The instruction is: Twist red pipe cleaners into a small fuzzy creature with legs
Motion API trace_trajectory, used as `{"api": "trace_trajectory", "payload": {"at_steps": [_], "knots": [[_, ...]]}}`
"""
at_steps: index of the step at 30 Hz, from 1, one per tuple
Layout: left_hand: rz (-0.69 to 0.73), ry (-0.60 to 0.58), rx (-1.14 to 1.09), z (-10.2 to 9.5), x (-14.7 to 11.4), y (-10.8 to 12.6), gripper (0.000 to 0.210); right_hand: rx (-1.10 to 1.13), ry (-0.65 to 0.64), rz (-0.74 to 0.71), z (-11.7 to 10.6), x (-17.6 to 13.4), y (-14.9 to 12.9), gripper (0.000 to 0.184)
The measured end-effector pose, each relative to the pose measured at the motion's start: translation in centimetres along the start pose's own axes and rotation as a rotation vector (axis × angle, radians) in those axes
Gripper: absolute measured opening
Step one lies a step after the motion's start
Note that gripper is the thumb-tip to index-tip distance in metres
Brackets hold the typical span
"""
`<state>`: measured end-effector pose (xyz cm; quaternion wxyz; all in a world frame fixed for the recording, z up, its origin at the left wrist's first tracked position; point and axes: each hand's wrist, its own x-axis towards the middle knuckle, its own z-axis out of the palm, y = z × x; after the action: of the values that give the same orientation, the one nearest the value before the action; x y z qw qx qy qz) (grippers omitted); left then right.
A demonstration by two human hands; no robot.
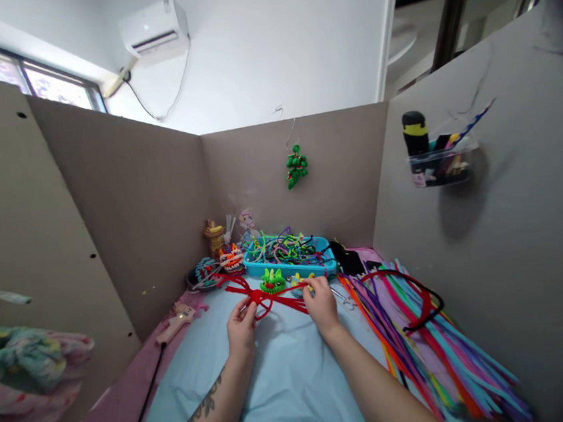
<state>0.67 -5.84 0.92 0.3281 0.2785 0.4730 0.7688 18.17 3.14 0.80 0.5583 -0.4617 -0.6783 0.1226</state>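
A bundle of red pipe cleaners, joined at a knotted middle with strands fanning to both sides, is held above the blue cloth. My left hand pinches it close to the middle. Out to the right, my right hand closes its fingers on one red strand drawn away from the centre. Just beyond the bundle sits a green pipe-cleaner dragon head. A yellow and blue piece stands beside it, partly covered by my right hand.
Behind is a turquoise basket of pipe-cleaner scraps. Loose coloured pipe cleaners spread along the right. Scissors lie near my right hand. At left are a pink glue gun and an orange-white piece. Grey panels surround the table.
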Motion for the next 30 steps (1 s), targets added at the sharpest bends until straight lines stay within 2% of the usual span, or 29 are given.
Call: {"api": "trace_trajectory", "payload": {"at_steps": [8,14,18,23,30], "knots": [[-0.056,-0.069,-0.030,0.0,0.0,-0.1,0.052,0.388,0.000,0.026,0.0,-0.6,-2.6,0.015],[-0.136,-0.111,-0.097,0.1,0.1,-0.2,0.051,0.804,-0.202,0.275,0.4,-1.9,-4.5,0.021],[-0.161,-0.142,-0.084,0.1,0.1,-0.5,0.050,0.922,-0.253,0.358,0.6,-2.0,-4.8,0.026],[-0.145,-0.135,-0.080,-0.1,0.3,-0.7,0.049,1.142,-0.226,0.473,0.0,-1.5,-5.1,0.027],[-0.069,-0.044,0.032,0.1,0.0,-0.2,0.051,1.172,-0.254,0.469,-0.7,-1.2,-5.5,0.030]]}}
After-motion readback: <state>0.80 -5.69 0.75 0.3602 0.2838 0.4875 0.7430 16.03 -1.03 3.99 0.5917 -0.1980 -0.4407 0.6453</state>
